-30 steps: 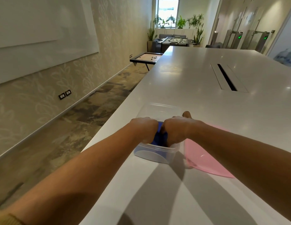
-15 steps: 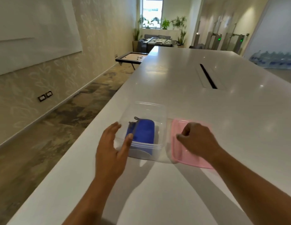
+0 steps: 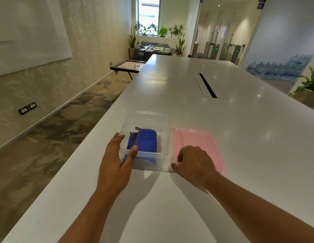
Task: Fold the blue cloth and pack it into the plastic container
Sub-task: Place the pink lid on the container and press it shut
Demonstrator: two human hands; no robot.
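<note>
Blue cloth point(image 3: 144, 140) in container point(image 3: 163, 120) | left hand point(image 3: 116, 165) splayed on wall | right hand point(image 3: 193, 162) curled, lid point(image 3: 205, 139) edge

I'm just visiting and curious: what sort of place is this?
Probably an office lounge or break area: a long white table with a cable slot, a foosball table by potted plants, and entry turnstiles.

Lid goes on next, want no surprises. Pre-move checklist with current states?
1. Cloth fully inside container: ok.
2. Cloth below the rim: ok, as far as the view shows.
3. Left hand steadying container: ok, fingers on its near left corner.
4. Right hand gripping lid: cannot tell, fingers curl at its near edge.
5. Lid flat on table, right of container: ok.
</note>
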